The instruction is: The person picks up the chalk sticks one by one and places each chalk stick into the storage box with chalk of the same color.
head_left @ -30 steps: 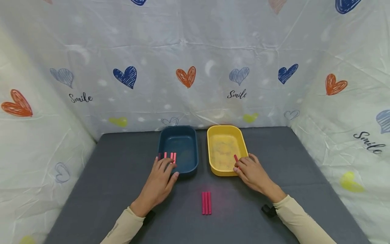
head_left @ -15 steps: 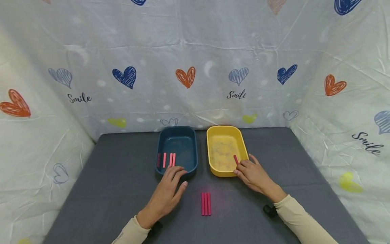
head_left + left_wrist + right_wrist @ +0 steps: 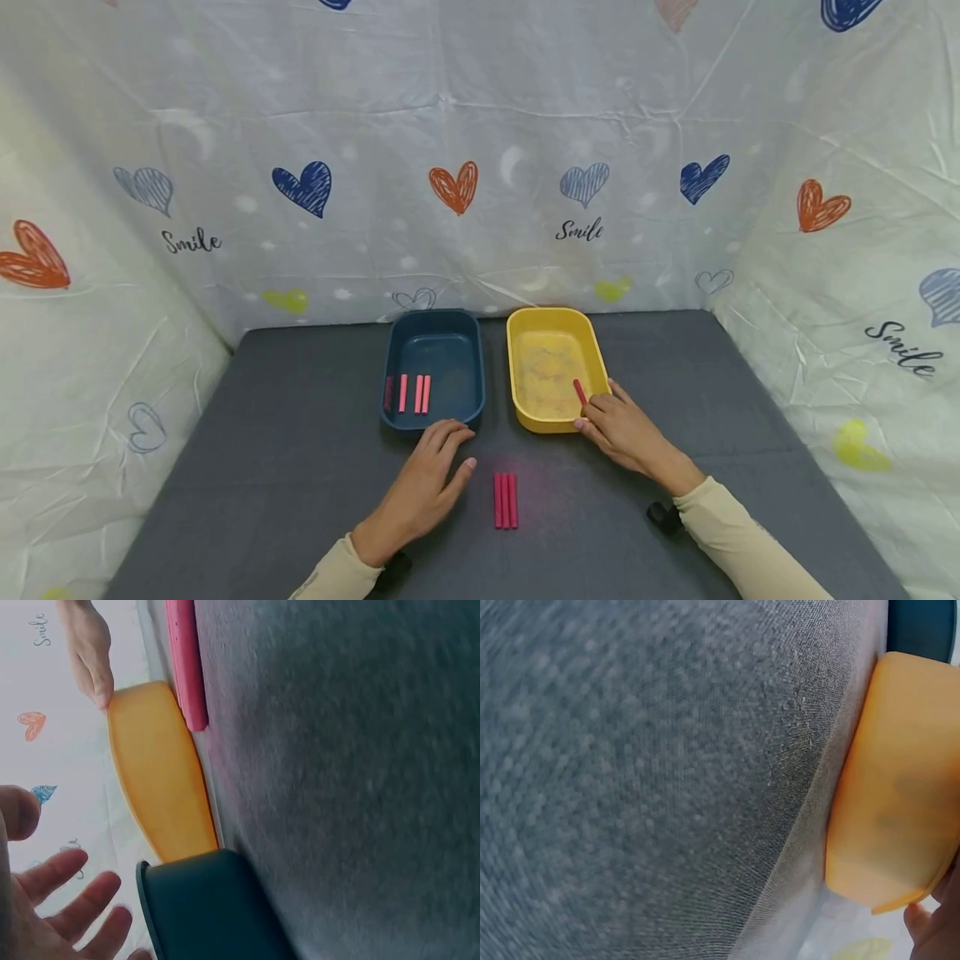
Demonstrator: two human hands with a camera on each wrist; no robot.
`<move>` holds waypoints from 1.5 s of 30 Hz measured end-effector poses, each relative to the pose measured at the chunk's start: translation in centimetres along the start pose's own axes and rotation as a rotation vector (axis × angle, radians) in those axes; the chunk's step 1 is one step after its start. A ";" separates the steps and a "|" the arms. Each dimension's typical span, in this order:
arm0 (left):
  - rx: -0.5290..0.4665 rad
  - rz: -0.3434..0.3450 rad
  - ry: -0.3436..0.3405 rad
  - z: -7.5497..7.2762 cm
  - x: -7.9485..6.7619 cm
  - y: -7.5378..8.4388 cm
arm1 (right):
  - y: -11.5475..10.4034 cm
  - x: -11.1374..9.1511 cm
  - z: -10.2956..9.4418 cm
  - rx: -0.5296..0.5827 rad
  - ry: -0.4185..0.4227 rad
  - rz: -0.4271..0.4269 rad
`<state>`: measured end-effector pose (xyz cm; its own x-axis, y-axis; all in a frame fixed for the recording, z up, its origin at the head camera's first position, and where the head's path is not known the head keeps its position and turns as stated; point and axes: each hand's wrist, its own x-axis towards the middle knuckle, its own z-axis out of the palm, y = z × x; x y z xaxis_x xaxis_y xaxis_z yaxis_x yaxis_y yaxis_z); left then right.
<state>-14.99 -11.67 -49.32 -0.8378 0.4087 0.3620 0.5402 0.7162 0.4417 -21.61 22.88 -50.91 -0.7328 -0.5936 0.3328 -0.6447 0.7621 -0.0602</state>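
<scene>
My left hand [image 3: 422, 487] hangs over the table just in front of the dark blue tray [image 3: 471, 358]. Its fingers are loosely spread and hold nothing, as the left wrist view also shows. Inside that tray lie three bright pink sticks [image 3: 402, 393], and a dark reddish strip shows by its left wall. My right hand [image 3: 626, 433] rests at the near right corner of the yellow tray [image 3: 540, 367], fingers over the rim. One red stick [image 3: 579, 392] shows beside its fingertips inside this tray, its lower end hidden by the fingers. Between the hands, three pink sticks [image 3: 506, 501] lie side by side.
Both trays stand side by side near the back of the grey cloth-covered table [image 3: 315, 392]. Behind and at both sides hangs a pale curtain [image 3: 375, 125] printed with hearts and "Smile". Beige sleeves cover the forearms.
My left hand has drawn back from the blue tray, moving right and toward me, so its pink sticks show fully. The right hand stays at the yellow tray's corner.
</scene>
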 end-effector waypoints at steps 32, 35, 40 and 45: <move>-0.128 -0.161 -0.392 3.4 -0.6 0.9 | 0.3 0.1 0.0 0.062 -0.021 0.022; -0.093 -0.145 -0.404 3.5 -0.6 0.9 | 0.3 0.1 0.0 0.064 -0.032 0.032; -0.070 -0.154 -0.451 3.4 -0.6 0.9 | 0.2 0.2 0.0 0.067 -0.035 0.037; -0.084 -0.173 -0.469 3.4 -0.6 1.0 | 0.2 0.2 -0.1 0.066 -0.029 0.031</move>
<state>-14.18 -9.30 -51.90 -0.8505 0.5117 -0.1219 0.3784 0.7560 0.5341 -21.82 22.93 -50.81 -0.7579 -0.5780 0.3025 -0.6340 0.7619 -0.1325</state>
